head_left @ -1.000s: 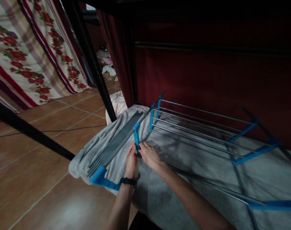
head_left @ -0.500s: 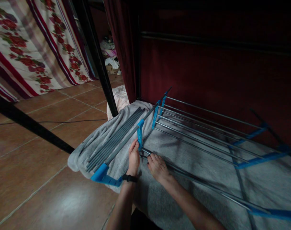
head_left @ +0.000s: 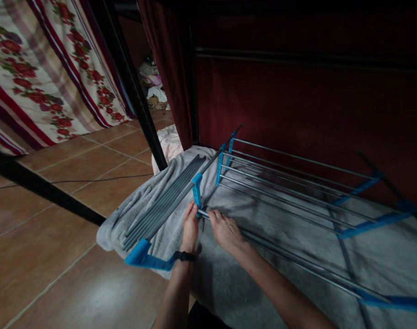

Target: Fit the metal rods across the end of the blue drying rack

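A folding drying rack (head_left: 284, 192) with metal rods and blue plastic brackets lies on a grey blanket (head_left: 249, 274). My left hand (head_left: 189, 227), a dark band on its wrist, grips the lower end of an upright blue bracket (head_left: 196, 189). My right hand (head_left: 225, 230) is closed round the end of a thin metal rod (head_left: 284, 251) right beside that bracket. A bundle of grey rods (head_left: 163, 203) lies to the left of my hands, ending in a blue end piece (head_left: 140, 255).
The blanket sits over a brown tiled floor (head_left: 57, 256). Black metal posts (head_left: 133, 87) cross the left side. A dark red curtain (head_left: 297, 100) hangs behind the rack, a floral cloth (head_left: 40, 77) at far left. A pale folded cloth (head_left: 169, 141) lies by the post.
My right hand has slid from the bracket onto the thin rod and brought its end up against the bracket. The left hand stays on the blue bracket.
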Demonstrator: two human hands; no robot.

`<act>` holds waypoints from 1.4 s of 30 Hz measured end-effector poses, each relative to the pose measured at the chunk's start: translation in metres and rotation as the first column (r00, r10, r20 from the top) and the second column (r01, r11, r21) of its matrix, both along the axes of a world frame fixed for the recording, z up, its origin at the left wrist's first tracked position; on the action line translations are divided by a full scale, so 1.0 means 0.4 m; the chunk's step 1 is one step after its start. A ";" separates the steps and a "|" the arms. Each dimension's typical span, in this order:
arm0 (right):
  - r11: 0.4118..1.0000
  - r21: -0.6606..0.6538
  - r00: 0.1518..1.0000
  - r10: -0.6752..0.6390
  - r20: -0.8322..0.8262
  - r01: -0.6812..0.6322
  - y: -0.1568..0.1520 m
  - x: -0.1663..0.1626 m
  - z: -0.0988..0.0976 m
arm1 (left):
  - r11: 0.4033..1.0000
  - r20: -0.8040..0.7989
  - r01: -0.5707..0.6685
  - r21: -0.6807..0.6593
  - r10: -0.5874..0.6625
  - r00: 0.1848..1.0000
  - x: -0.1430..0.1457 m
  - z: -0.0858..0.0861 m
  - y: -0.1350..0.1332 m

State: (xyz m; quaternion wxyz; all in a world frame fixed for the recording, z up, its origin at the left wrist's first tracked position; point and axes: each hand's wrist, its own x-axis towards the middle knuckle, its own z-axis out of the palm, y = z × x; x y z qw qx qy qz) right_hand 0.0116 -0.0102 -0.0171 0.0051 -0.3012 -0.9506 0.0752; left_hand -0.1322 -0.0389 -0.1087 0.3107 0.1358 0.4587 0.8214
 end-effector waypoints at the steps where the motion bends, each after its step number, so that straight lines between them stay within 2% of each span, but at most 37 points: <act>1: 1.000 -0.004 1.000 0.004 -0.008 -0.004 0.006 0.000 0.013 | 0.999 0.003 0.035 0.035 -0.035 0.999 0.002 0.005 0.004; 5: 0.999 -0.031 1.000 -0.009 0.001 0.009 0.027 -0.006 0.045 | 0.992 0.023 0.065 0.108 -0.068 0.997 0.002 0.016 0.016; 10: 0.998 -0.063 1.000 -0.026 -0.013 0.025 0.046 -0.019 0.054 | 0.992 0.068 0.047 0.117 -0.055 0.996 -0.006 0.002 0.024; 14: 0.994 -0.106 1.000 -0.019 -0.014 0.018 0.050 -0.023 0.043 | 0.992 0.073 0.049 0.116 -0.058 0.996 -0.004 -0.003 0.023; 24: 0.992 -0.128 1.000 -0.023 -0.007 0.022 0.050 -0.028 -0.009 | 0.993 -0.013 0.083 0.089 -0.082 0.997 0.007 0.019 0.020; 42: 0.983 -0.179 0.999 -0.039 -0.014 0.036 0.045 -0.029 -0.002 | 0.994 -0.005 0.077 0.076 -0.077 0.997 0.010 0.021 0.018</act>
